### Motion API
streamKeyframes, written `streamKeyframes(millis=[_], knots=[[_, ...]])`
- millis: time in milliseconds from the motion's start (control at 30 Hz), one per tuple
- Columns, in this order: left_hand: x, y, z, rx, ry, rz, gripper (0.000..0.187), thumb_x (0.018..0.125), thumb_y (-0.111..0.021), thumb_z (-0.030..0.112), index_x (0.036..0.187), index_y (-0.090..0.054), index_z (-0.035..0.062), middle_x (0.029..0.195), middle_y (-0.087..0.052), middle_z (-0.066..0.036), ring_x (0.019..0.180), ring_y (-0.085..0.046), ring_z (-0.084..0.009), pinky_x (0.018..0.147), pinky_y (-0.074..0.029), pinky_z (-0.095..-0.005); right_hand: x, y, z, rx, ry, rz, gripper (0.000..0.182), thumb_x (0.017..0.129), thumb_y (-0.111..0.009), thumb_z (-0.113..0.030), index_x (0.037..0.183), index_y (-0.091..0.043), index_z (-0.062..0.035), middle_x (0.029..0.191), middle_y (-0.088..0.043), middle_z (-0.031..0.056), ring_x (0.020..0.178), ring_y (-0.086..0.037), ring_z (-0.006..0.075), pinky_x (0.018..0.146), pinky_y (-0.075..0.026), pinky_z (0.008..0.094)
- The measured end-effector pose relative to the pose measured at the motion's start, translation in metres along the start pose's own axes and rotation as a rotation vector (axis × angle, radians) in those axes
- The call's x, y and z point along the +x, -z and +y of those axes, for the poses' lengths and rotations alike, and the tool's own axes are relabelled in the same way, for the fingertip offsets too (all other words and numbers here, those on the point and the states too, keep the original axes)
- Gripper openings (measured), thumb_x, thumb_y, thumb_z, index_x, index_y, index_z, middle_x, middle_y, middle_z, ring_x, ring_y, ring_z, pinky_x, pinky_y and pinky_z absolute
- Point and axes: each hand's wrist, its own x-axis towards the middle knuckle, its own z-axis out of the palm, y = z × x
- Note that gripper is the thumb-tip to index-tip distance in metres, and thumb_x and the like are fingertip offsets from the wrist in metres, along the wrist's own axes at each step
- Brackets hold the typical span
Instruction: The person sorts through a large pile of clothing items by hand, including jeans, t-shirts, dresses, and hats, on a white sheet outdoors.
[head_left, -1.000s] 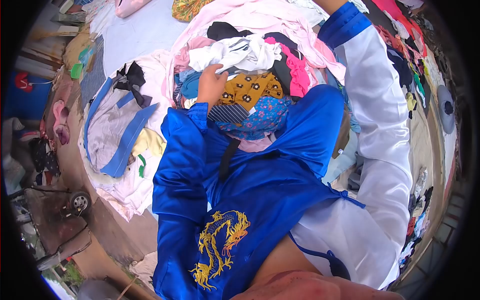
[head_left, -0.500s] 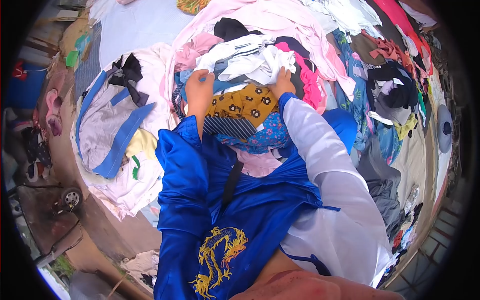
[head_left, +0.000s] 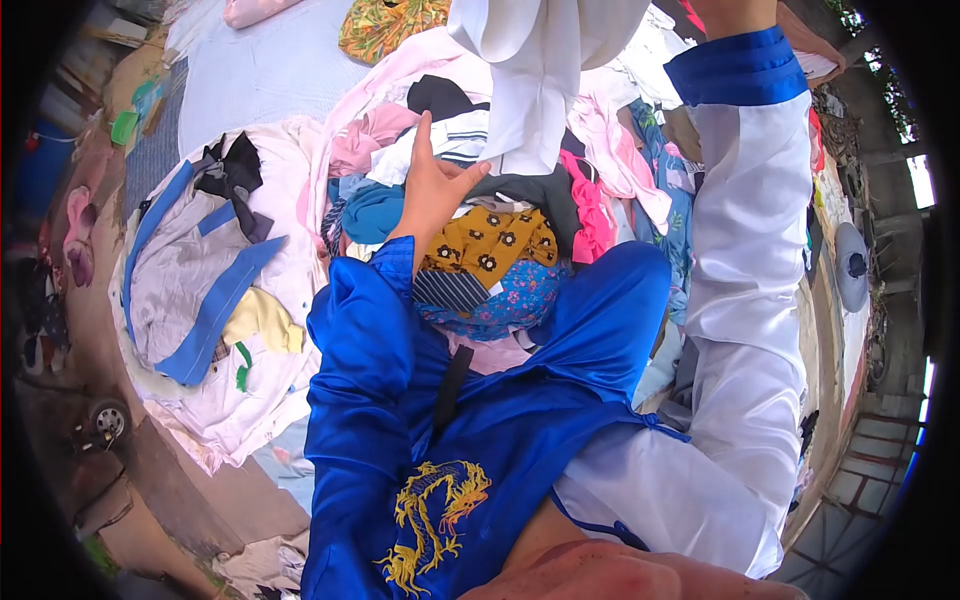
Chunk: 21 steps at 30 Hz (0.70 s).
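A white garment (head_left: pixel 535 90) hangs in the air over the clothes pile, its upper part cut off by the top edge. My right hand (head_left: pixel 742 14) is raised at the top right; only its wrist end shows, the fingers are out of view, and the lifted cloth leads up toward it. Over the pile's left side, my left hand (head_left: pixel 436 188) is open, thumb and forefinger spread, holding nothing. Near it lie a striped white garment (head_left: pixel 455 138), a teal cloth (head_left: pixel 375 212), a mustard floral cloth (head_left: pixel 490 243) and a blue floral cloth (head_left: pixel 510 298).
Left of the pile, a grey and blue garment (head_left: pixel 190 285) lies on a pale pink sheet (head_left: pixel 240 425) beside a yellow cloth (head_left: pixel 265 322). A bright pink garment (head_left: pixel 592 215) is on the pile's right. An orange-green patterned bundle (head_left: pixel 390 28) and a grey hat (head_left: pixel 851 265) lie farther out.
My right hand has risen from the pile toward the upper right, and the white garment has come up off the pile. My left hand has shifted slightly right, fingers spreading.
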Motion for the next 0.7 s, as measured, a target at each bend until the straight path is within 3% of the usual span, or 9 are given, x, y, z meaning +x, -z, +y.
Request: streamKeyframes(millis=[167,200,300,367,433,467,533,633,700], knots=[[-0.001,-0.003,0.037,-0.115,-0.201,0.108,0.123,0.079,-0.085,0.012,0.157,0.010,0.0058,0.164,-0.013,-0.025,0.073,-0.060,-0.0126,0.066,-0.052,-0.0279,-0.017,-0.006,-0.018,0.157,-0.144,-0.080,0.025,0.100,-0.056,-0.018,0.116,-0.061,0.0006,0.101,-0.071,0.0095,0.082,-0.070,0.0186,0.077,-0.058,0.0322],[-0.003,-0.008,0.038,-0.134,-0.228,0.228,0.100,0.080,-0.084,0.016,0.154,-0.019,-0.0006,0.155,-0.037,-0.026,0.068,-0.059,-0.0116,0.063,-0.051,-0.0279,-0.030,-0.006,-0.010,0.162,-0.177,-0.088,0.026,0.100,-0.056,-0.016,0.120,-0.059,-0.0003,0.105,-0.070,0.0104,0.087,-0.070,0.0201,0.079,-0.057,0.0341],[0.016,-0.003,0.005,0.056,0.027,0.048,0.053,0.086,-0.079,0.021,0.126,-0.057,-0.0064,0.117,-0.068,-0.021,0.062,-0.058,-0.0112,0.059,-0.049,-0.0277,-0.086,0.007,0.048,0.163,-0.247,-0.152,0.037,0.095,-0.061,-0.013,0.129,-0.054,0.0005,0.106,-0.069,0.0121,0.095,-0.068,0.0200,0.086,-0.054,0.0329],[0.021,-0.013,-0.036,-0.294,0.057,0.042,0.030,0.093,-0.072,0.025,0.089,-0.068,-0.0049,0.075,-0.070,-0.009,0.058,-0.057,-0.0112,0.056,-0.046,-0.0281,-0.143,0.012,0.083,0.068,-0.499,-0.190,0.067,0.089,-0.069,-0.005,0.146,-0.034,-0.0003,0.120,-0.065,0.0142,0.106,-0.064,0.0222,0.090,-0.052,0.0343],[0.012,-0.013,-0.049,-0.090,0.096,-0.179,0.026,0.096,-0.066,0.022,0.085,-0.068,-0.0012,0.069,-0.065,-0.004,0.060,-0.059,-0.0114,0.056,-0.046,-0.0290,-0.213,0.013,0.114,-0.076,-0.716,-0.322,0.103,0.081,-0.080,-0.010,0.158,-0.012,-0.0036,0.134,-0.055,0.0227,0.106,-0.063,0.0256,0.089,-0.053,0.0344],[-0.001,-0.014,-0.030,-0.066,0.093,-0.276,0.025,0.096,-0.065,0.021,0.084,-0.067,0.0002,0.070,-0.066,-0.003,0.062,-0.059,-0.0114,0.057,-0.047,-0.0292,-0.250,0.016,0.131,-0.258,-0.815,-0.456,0.114,0.077,-0.084,-0.014,0.160,-0.007,-0.0100,0.149,-0.040,0.0265,0.128,-0.052,0.0322,0.102,-0.047,0.0412],[-0.024,-0.018,-0.007,-0.076,0.095,-0.550,0.023,0.097,-0.064,0.021,0.085,-0.068,0.0020,0.072,-0.067,-0.003,0.066,-0.062,-0.0115,0.061,-0.048,-0.0286,-0.322,0.017,0.151,-0.395,-0.721,-0.664,0.130,0.067,-0.089,-0.023,0.159,-0.001,-0.0032,0.142,-0.045,0.0345,0.123,-0.058,0.0403,0.099,-0.049,0.0402],[-0.055,-0.025,0.001,-0.211,0.292,-1.055,0.022,0.097,-0.064,0.022,0.092,-0.070,0.0016,0.076,-0.070,-0.003,0.074,-0.064,-0.0116,0.071,-0.050,-0.0271,-0.420,0.008,0.173,-0.307,-0.734,-0.747,0.091,0.068,-0.087,-0.032,0.144,-0.046,-0.0061,0.131,-0.060,0.0248,0.114,-0.063,0.0393,0.095,-0.050,0.0417],[-0.062,-0.022,0.017,-0.183,0.207,-1.372,0.025,0.099,-0.063,0.025,0.095,-0.070,0.0016,0.078,-0.071,-0.004,0.078,-0.066,-0.0128,0.077,-0.051,-0.0274,-0.431,-0.003,0.137,-0.353,-0.894,-1.146,0.038,0.076,-0.078,-0.029,0.108,-0.069,-0.0095,0.103,-0.071,0.0180,0.094,-0.069,0.0376,0.080,-0.054,0.0436]])
